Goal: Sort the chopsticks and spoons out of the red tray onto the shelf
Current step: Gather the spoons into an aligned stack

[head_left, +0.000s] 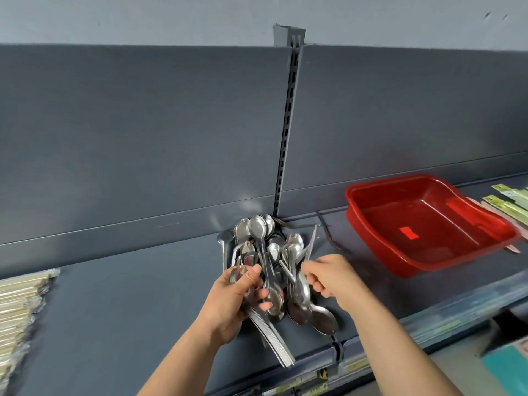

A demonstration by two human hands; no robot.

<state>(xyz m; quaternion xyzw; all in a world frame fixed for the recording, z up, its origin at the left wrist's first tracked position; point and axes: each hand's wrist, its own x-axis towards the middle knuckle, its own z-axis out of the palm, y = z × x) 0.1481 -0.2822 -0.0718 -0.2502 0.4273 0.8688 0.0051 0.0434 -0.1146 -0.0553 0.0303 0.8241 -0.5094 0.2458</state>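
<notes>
Left hand: the left hand (pixel 233 300), at lower centre of the frame, is closed around a spoon bundle (pixel 271 335); the thumb lies over the top and the fingers curl underneath.
Spoon bundle: the stacked flat handles stick out past the palm toward the lower right, over the front of the shelf (pixel 128 295).
Right hand: the right hand (pixel 328 277), just right of centre, has its fingers curled in tightly, the knuckles toward the camera. Its fingertips are against the right side of the spoon pile (pixel 267 238), but I cannot tell whether they actually pinch a spoon.
Spoon pile: loose steel spoons lie heaped on the shelf at the foot of the slotted upright (pixel 288 138), with bowls pointing both up and down the frame.
Red tray: the red tray (pixel 354 201) sits on the shelf at the right, apart from the pile, tilted, with a bare floor.
Writing: a brighter red patch shows on the tray floor, and the label strip (pixel 357 364) runs along the shelf's front edge; nothing on either can be read.
Chopsticks: wrapped chopsticks (pixel 20 298) are stacked at the left edge; sleeved chopsticks (pixel 511 207) lie at the right edge, behind the tray.
Arms: both bare forearms rise from the bottom of the frame and converge on the pile.
</notes>
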